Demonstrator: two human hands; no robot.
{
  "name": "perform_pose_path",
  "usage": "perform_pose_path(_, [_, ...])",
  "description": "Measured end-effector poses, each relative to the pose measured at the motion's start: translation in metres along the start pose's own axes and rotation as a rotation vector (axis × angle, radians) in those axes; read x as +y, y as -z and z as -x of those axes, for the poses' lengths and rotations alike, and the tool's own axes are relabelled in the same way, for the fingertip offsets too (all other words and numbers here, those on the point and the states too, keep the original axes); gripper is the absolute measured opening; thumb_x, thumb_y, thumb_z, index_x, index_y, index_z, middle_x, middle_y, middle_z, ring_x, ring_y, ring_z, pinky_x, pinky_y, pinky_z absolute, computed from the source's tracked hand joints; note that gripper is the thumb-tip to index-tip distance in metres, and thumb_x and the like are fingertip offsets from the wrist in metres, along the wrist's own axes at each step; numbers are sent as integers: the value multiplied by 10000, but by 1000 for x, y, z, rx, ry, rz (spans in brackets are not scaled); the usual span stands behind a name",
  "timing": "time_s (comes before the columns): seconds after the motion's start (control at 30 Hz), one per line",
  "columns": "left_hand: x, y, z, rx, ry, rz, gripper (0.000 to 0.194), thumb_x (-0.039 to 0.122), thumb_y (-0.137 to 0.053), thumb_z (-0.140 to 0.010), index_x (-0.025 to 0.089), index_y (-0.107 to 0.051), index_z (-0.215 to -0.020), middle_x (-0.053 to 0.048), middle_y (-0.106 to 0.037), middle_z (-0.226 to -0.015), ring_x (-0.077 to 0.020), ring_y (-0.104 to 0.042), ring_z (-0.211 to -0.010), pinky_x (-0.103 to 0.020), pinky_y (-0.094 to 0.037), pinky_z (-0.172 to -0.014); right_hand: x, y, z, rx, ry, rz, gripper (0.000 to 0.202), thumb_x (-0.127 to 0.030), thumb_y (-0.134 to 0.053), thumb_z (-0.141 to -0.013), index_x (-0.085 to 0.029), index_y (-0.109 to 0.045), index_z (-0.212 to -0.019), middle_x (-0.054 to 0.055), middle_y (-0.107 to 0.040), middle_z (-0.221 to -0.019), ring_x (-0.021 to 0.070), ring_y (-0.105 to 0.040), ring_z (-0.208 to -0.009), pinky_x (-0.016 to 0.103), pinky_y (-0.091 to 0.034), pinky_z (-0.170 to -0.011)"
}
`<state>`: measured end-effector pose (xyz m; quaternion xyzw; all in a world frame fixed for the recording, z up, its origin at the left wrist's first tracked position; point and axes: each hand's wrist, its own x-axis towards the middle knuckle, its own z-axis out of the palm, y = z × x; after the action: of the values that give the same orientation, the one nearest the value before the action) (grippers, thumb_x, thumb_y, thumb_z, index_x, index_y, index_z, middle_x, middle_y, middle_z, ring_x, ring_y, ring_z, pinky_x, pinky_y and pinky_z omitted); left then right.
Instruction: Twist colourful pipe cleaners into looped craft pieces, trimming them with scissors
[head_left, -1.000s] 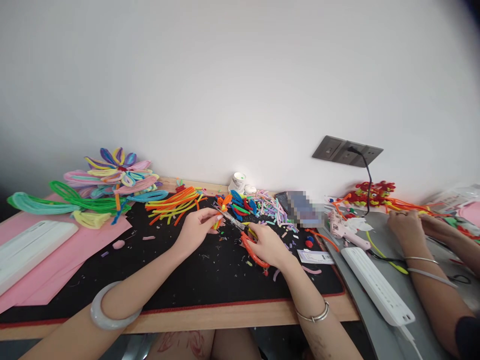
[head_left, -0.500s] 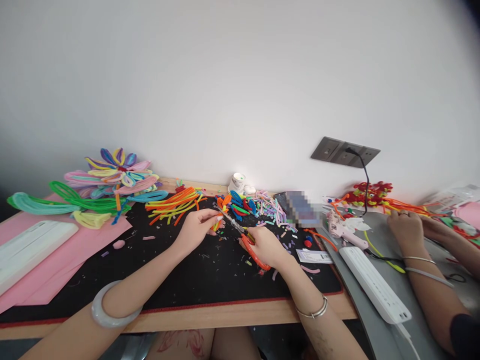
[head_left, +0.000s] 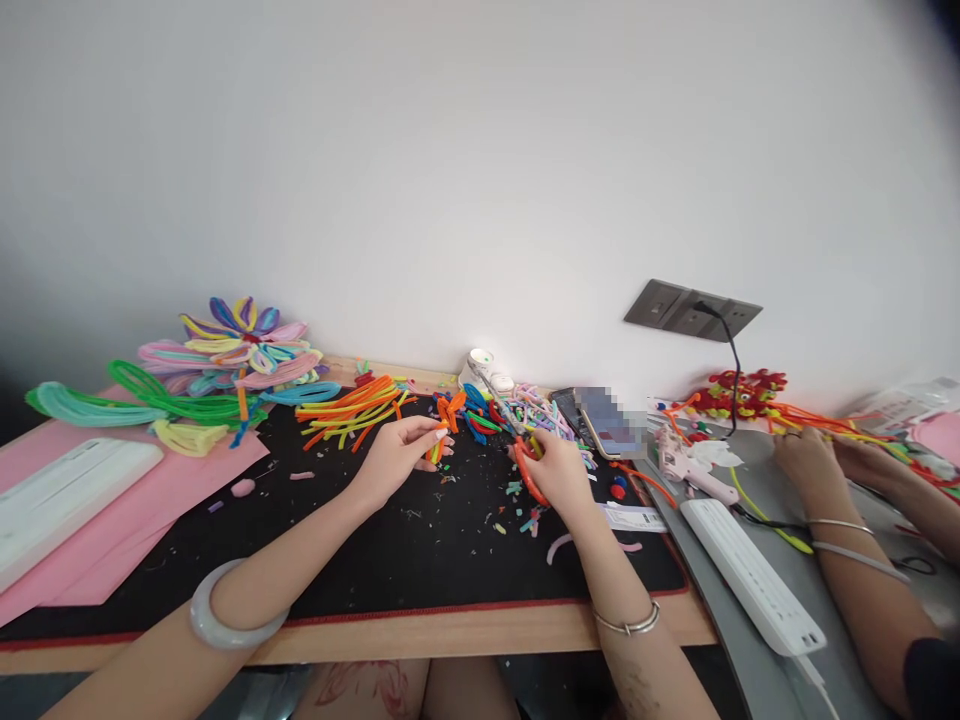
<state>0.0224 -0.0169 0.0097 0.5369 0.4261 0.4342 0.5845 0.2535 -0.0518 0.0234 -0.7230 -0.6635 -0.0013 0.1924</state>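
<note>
Between the fingertips of my left hand (head_left: 397, 455) is a small piece of orange and yellow pipe cleaner (head_left: 437, 447), partly hidden by the fingers. My right hand (head_left: 559, 478) is wrapped round the orange handles of a pair of scissors (head_left: 529, 470), whose blades point away toward the wall. The blades are apart from the pipe cleaner piece. Just beyond my left hand lies a spread of orange and yellow pipe cleaners (head_left: 352, 408). Cut pastel pieces (head_left: 541, 412) and blue and red loops (head_left: 480, 412) lie beyond the scissors.
Pipe cleaner flowers (head_left: 247, 345) lie at the left on pink sheets (head_left: 187, 510). A phone (head_left: 609, 425), a pink glue gun (head_left: 694, 470) and a white power strip (head_left: 754, 575) stand at the right. A co-worker's hands (head_left: 814, 465) work at the far right. A paper cup (head_left: 478, 367) is by the wall.
My right hand has drawn the scissors to the right, away from my left hand, and their blades now point more toward the wall. My left hand stays nearly in place.
</note>
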Motion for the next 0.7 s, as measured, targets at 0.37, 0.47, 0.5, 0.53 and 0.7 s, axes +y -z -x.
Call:
perform_pose_path(0.37, [-1, 0, 0, -70, 70, 147, 325, 421, -624, -730, 172, -583, -935, -57, -606, -944, -176, -591, -892, -253, -521, -667, 37, 1, -11, 82, -126, -57, 211, -288, -567, -738, -133, -641, -861, 124, -627, -908, 235, -576, -854, 306, -406, -734])
perform_pose_path(0.47, [-4, -1, -1, -75, 43, 174, 304, 398, -641, -721, 158, -600, -903, -34, -593, -836, -135, -575, -781, -246, -503, -680, 16, 7, -5, 250, 11, -266, 194, -265, -481, -807, -141, -615, -873, 118, -611, -923, 208, -571, -826, 307, -425, -729])
perform_pose_path(0.5, [-4, -2, -1, -91, 44, 188, 299, 397, -636, -725, 155, -600, -898, -32, -592, -817, -131, -574, -759, -251, -501, -683, 7, 8, -1, 200, 66, -364, 190, -261, -464, -819, -149, -601, -889, 98, -620, -883, 179, -573, -730, 292, -435, -679])
perform_pose_path(0.53, [-4, -3, 0, -107, 48, 194, 298, 397, -634, -727, 154, -599, -895, -32, -592, -808, -132, -576, -751, -259, -503, -686, -3, 7, 3, 105, 120, -456, 177, -255, -462, -824, -160, -592, -897, 72, -627, -823, 159, -567, -666, 276, -437, -640])
perform_pose_path(0.7, [-5, -11, 4, -169, 76, 130, 298, 398, -645, -709, 154, -598, -873, -28, -595, -842, -144, -593, -777, -275, -525, -685, -41, -7, 22, -312, 310, -686, 120, -252, -457, -841, -178, -551, -847, -9, -608, -663, 103, -525, -559, 206, -398, -548])
